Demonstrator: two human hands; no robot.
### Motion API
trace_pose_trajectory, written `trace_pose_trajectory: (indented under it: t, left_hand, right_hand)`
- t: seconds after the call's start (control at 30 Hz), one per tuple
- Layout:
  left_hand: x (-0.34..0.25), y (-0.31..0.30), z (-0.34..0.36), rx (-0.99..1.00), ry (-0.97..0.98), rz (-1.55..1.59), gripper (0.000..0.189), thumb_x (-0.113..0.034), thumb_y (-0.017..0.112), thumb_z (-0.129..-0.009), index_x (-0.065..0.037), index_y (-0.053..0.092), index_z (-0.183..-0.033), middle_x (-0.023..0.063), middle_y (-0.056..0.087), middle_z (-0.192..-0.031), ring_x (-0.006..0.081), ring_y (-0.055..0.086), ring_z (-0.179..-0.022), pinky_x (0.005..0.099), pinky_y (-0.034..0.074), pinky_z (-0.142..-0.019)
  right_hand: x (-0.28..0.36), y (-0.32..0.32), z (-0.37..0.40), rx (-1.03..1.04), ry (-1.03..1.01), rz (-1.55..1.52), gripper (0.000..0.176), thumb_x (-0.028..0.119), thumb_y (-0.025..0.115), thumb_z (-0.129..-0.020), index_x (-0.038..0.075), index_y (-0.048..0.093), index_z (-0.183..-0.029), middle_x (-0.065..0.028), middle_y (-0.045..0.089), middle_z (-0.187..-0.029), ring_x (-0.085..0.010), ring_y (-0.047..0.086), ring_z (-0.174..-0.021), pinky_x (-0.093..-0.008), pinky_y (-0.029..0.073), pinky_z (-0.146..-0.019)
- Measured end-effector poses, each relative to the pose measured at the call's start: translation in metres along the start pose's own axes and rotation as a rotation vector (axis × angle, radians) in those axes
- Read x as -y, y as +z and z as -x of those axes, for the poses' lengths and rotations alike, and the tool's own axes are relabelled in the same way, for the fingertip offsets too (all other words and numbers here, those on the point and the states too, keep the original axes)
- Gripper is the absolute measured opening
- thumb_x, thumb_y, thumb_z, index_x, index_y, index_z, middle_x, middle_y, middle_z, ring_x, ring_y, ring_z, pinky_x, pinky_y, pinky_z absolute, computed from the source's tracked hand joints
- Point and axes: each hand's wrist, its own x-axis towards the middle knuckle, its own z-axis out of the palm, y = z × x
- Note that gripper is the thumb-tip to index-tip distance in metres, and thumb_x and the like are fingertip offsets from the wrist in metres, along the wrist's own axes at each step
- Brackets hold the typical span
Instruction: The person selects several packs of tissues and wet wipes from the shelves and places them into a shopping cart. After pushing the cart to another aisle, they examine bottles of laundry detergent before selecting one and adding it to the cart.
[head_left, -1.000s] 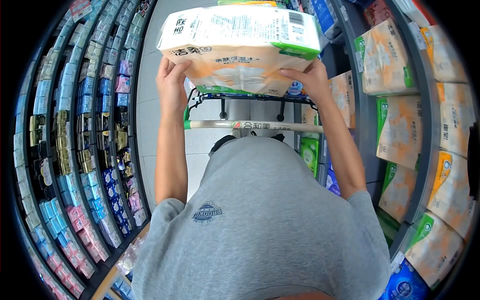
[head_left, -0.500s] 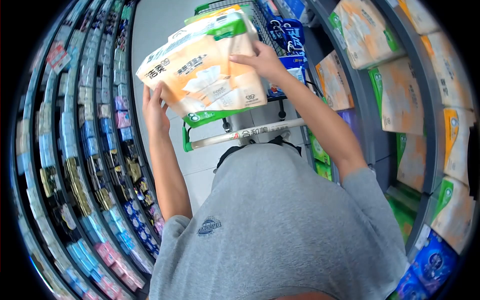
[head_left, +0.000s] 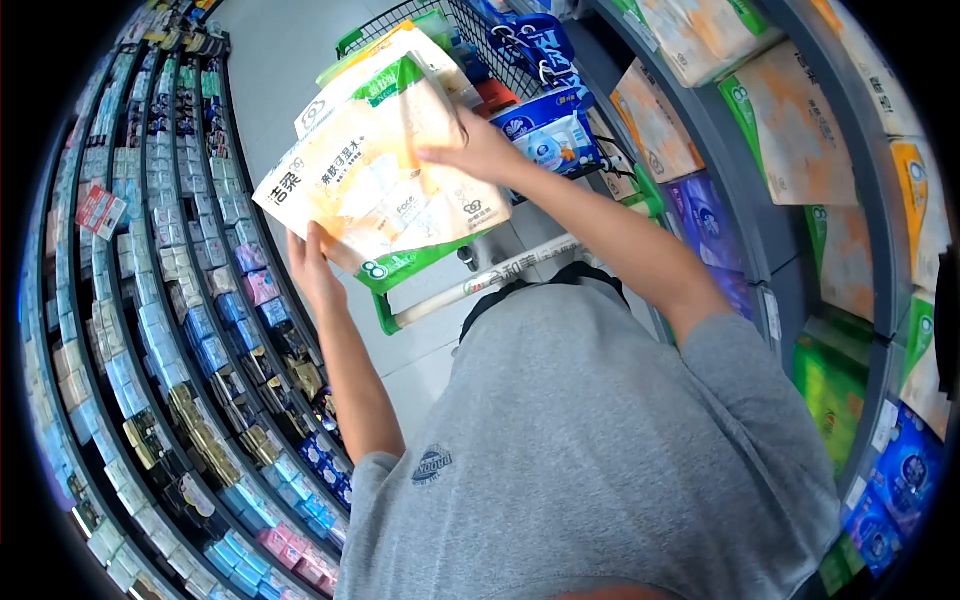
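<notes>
A cream-and-orange pack of facial tissues [head_left: 385,180] with a green edge is held tilted in front of me, above the shopping cart's handle end. My left hand [head_left: 318,275] supports its lower left edge, with the fingers partly behind the pack. My right hand [head_left: 470,150] grips the right side, its thumb lying over the front face. Behind it, a second orange-and-white pack [head_left: 425,50] is partly covered. The shopping cart [head_left: 480,280] has a white handle bar and green end caps; the held pack hides part of its basket.
Inside the cart lies a blue tissue pack [head_left: 545,140]. A tall shelf of small packets [head_left: 150,320] lines the left side. The right shelf holds more orange tissue packs [head_left: 790,130], with purple packs [head_left: 710,225] and blue packs [head_left: 905,470] lower down. Pale floor tiles [head_left: 415,370] run between them.
The view has turned, so the cart and shelves appear rotated. The tissue pack sits slightly further left and lower in view, still in both hands. More of the blue pack in the cart shows.
</notes>
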Motion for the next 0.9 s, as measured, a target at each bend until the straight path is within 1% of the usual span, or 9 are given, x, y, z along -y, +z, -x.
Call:
trace_pose_trajectory:
  t: [0.1,0.2,0.33,0.4,0.53,0.6,0.63,0.7,0.9]
  left_hand:
    - [0.036,-0.005,0.025,-0.009,0.007,-0.06,0.047,-0.025,0.055,-0.098,0.004,0.046,-0.135,0.0128,0.058,-0.124,0.018,0.055,-0.111,0.029,0.042,-0.094]
    - [0.062,-0.014,0.052,-0.007,0.053,-0.114,0.05,-0.029,0.054,-0.099,0.005,0.046,-0.134,0.0155,0.059,-0.123,0.0203,0.055,-0.113,0.0296,0.041,-0.096]
    - [0.052,-0.017,0.075,-0.343,0.027,-0.447,0.064,-0.034,0.06,-0.095,0.008,0.038,-0.139,0.027,0.043,-0.14,0.0329,0.043,-0.131,0.0395,0.038,-0.106]
    - [0.056,-0.032,0.063,-0.355,0.179,-0.481,0.061,-0.029,0.061,-0.095,0.007,0.039,-0.139,0.0271,0.039,-0.143,0.0342,0.039,-0.134,0.0433,0.036,-0.108]
    - [-0.001,0.019,0.048,-0.358,0.458,-0.593,0.055,-0.018,0.063,-0.093,0.006,0.04,-0.137,0.0226,0.044,-0.139,0.0311,0.043,-0.129,0.0412,0.032,-0.109]
    - [-0.033,0.07,0.048,-0.173,0.547,-0.278,0.054,-0.014,0.063,-0.092,0.005,0.04,-0.137,0.0205,0.043,-0.14,0.03,0.043,-0.129,0.0414,0.029,-0.111]
    - [-0.039,0.084,0.043,-0.168,0.674,-0.51,0.053,-0.011,0.064,-0.09,0.003,0.041,-0.136,0.019,0.041,-0.142,0.0299,0.041,-0.131,0.0421,0.028,-0.112]
    - [-0.06,0.133,0.046,-0.016,0.804,-0.453,0.053,-0.009,0.066,-0.087,0.001,0.044,-0.133,0.0195,0.04,-0.143,0.032,0.036,-0.135,0.0434,0.027,-0.112]
    - [-0.089,0.273,0.053,0.373,1.019,-0.319,0.036,-0.009,0.071,-0.079,-0.002,0.063,-0.113,0.0231,0.051,-0.131,0.035,0.049,-0.125,0.0413,0.037,-0.104]
  right_hand:
    - [-0.01,-0.004,0.031,-0.052,-0.087,0.194,0.088,0.05,0.077,-0.073,-0.003,0.043,-0.134,-0.0278,0.052,-0.127,-0.0393,0.051,-0.12,-0.0433,0.042,-0.101]
    - [-0.02,-0.019,0.075,-0.079,-0.054,0.417,0.076,0.038,0.077,-0.079,-0.001,0.045,-0.135,-0.0237,0.053,-0.132,-0.0312,0.054,-0.121,-0.038,0.044,-0.099]
    - [-0.029,-0.047,0.111,-0.137,-0.068,0.351,0.077,0.046,0.075,-0.078,-0.004,0.049,-0.131,-0.0242,0.056,-0.125,-0.035,0.055,-0.118,-0.0418,0.045,-0.097]
    - [-0.021,-0.07,0.117,-0.24,0.106,0.123,0.068,0.041,0.075,-0.08,-0.005,0.054,-0.125,-0.021,0.061,-0.12,-0.0303,0.061,-0.111,-0.0384,0.049,-0.092]
    - [-0.021,-0.11,0.101,-0.424,0.043,0.068,0.057,0.036,0.076,-0.081,-0.005,0.058,-0.117,-0.0217,0.065,-0.112,-0.0279,0.065,-0.103,-0.0378,0.051,-0.087]
    - [-0.018,-0.135,0.093,-0.496,0.011,0.106,0.054,0.033,0.076,-0.081,-0.005,0.058,-0.115,-0.0216,0.066,-0.108,-0.0275,0.065,-0.102,-0.0377,0.052,-0.085]
    - [-0.015,-0.148,0.091,-0.576,-0.014,0.093,0.054,0.032,0.077,-0.08,-0.005,0.059,-0.115,-0.0208,0.066,-0.107,-0.027,0.065,-0.1,-0.0366,0.052,-0.084]
    - [-0.007,-0.178,0.087,-0.747,-0.1,0.134,0.055,0.03,0.078,-0.079,-0.004,0.058,-0.115,-0.0192,0.066,-0.106,-0.025,0.064,-0.098,-0.0327,0.053,-0.082]
    - [0.01,-0.31,0.065,-1.147,-0.079,0.545,0.08,0.038,0.083,-0.069,-0.007,0.049,-0.126,-0.0268,0.053,-0.124,-0.0382,0.054,-0.114,-0.0447,0.043,-0.097]
